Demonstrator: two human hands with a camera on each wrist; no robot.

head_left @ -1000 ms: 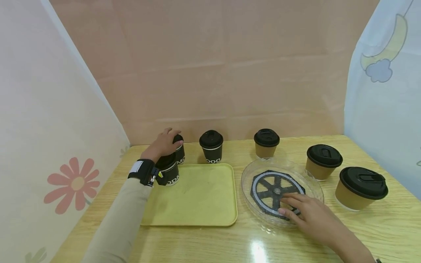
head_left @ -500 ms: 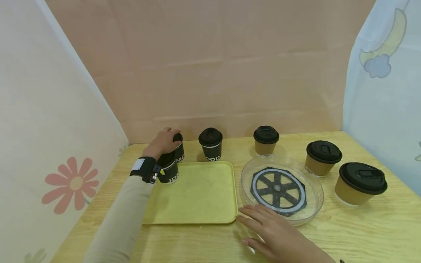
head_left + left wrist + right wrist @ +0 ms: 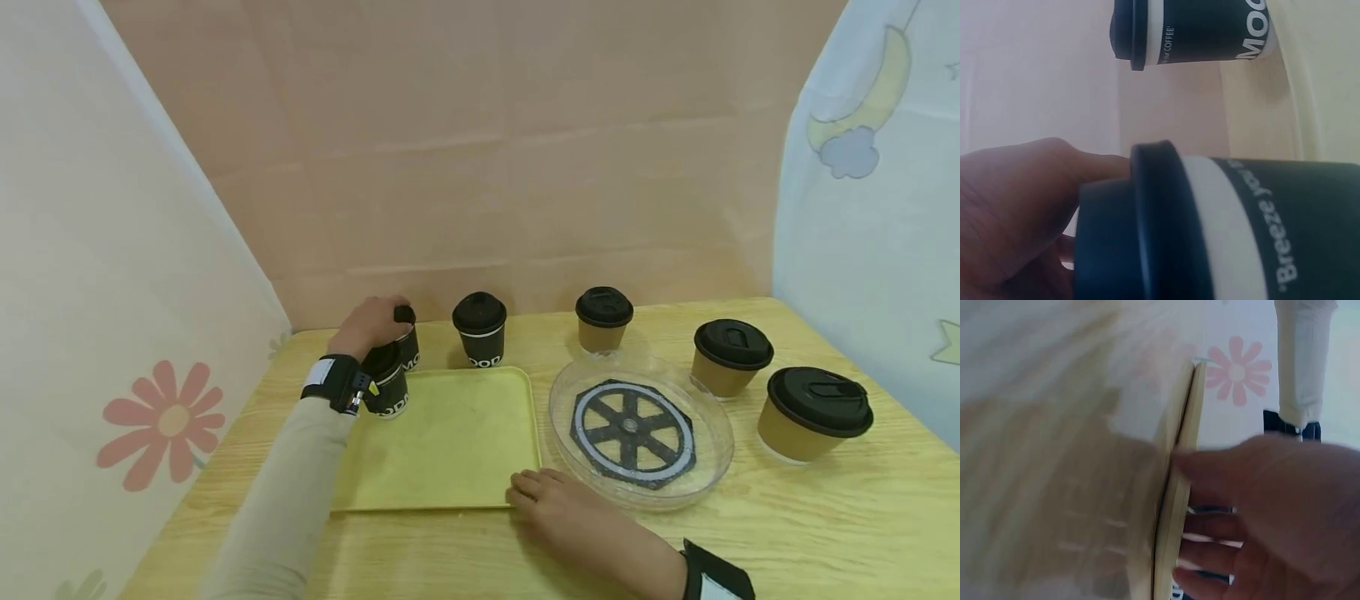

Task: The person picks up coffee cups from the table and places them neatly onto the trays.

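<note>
My left hand [image 3: 369, 323] grips the black lid of the back-left coffee cup [image 3: 410, 347], a black paper cup with white lettering. Close up in the left wrist view, that cup's lid [image 3: 1166, 225] partly hides the fingers. A second black cup [image 3: 390, 393] stands in front of it under my wrist, at the left of the yellow tray [image 3: 442, 442]. At the tray's front right corner, my right hand [image 3: 558, 508] holds the rim. In the right wrist view its thumb lies against the tray's edge [image 3: 1175, 519], with the fingers over the inner side.
Another black lidded cup [image 3: 480, 329] stands behind the tray. A clear round dish [image 3: 712, 467] with a dark wheel-patterned piece [image 3: 630, 427] sits right of the tray. Brown lidded cups [image 3: 602, 321], [image 3: 727, 358], [image 3: 813, 417] line the right side. Printed curtains [image 3: 172, 250] flank the table.
My right hand has moved left from over the clear dish to the tray's front right corner and curled onto its rim. My left hand stays at the same cup, its fingers now more bent.
</note>
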